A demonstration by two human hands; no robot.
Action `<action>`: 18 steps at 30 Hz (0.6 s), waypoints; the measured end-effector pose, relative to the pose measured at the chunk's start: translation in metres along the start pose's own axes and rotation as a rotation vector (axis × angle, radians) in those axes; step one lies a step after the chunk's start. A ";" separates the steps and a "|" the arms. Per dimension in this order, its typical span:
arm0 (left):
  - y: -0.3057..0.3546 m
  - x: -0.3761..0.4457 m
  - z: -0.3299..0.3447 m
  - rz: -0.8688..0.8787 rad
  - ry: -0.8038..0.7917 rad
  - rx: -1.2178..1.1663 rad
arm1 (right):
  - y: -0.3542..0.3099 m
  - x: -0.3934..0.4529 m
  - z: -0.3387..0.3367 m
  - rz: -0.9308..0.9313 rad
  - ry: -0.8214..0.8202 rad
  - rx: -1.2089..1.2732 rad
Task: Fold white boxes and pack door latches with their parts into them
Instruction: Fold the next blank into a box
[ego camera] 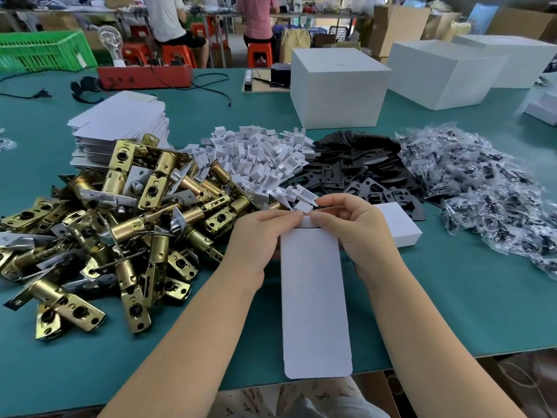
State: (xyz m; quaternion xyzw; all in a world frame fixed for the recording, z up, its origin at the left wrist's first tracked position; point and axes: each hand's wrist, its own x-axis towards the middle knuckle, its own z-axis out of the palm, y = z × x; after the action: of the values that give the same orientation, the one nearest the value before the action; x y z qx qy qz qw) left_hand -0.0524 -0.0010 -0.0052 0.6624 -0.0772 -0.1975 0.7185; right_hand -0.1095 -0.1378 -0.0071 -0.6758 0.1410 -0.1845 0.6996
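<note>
A long white box [315,300], partly folded, lies lengthwise in front of me over the green table [452,312]. My left hand [259,236] and my right hand [355,227] both pinch its far end, where a small flap stands up. A heap of brass door latches [120,224] fills the left side. Behind my hands lie white plastic inserts [259,155], black strike plates [355,170] and clear bags of screws [494,188]. A stack of flat white box blanks [120,125] sits behind the latches. One closed white box [398,224] rests just right of my right hand.
Big white cartons [340,92] [446,73] stand at the back of the table. A red tray [144,76], black cables and a green crate [45,49] are at the back left. Two people sit on orange stools beyond the table. The table's front edge runs below my forearms.
</note>
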 end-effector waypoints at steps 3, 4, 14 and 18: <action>0.000 0.003 0.000 -0.046 0.000 -0.031 | 0.002 0.001 0.002 0.035 0.017 0.010; 0.000 0.003 -0.001 -0.033 -0.006 -0.023 | 0.003 0.001 0.002 0.039 0.017 0.012; 0.002 0.007 -0.016 -0.076 -0.461 -0.133 | 0.001 0.008 -0.017 -0.133 0.632 0.322; 0.004 0.008 -0.022 0.024 -0.571 -0.251 | 0.005 0.014 -0.025 -0.144 0.832 0.433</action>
State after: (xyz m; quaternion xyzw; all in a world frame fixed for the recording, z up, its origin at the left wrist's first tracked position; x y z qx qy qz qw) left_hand -0.0363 0.0164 -0.0051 0.4855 -0.2588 -0.3748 0.7462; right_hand -0.1080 -0.1664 -0.0128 -0.3910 0.3204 -0.5127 0.6940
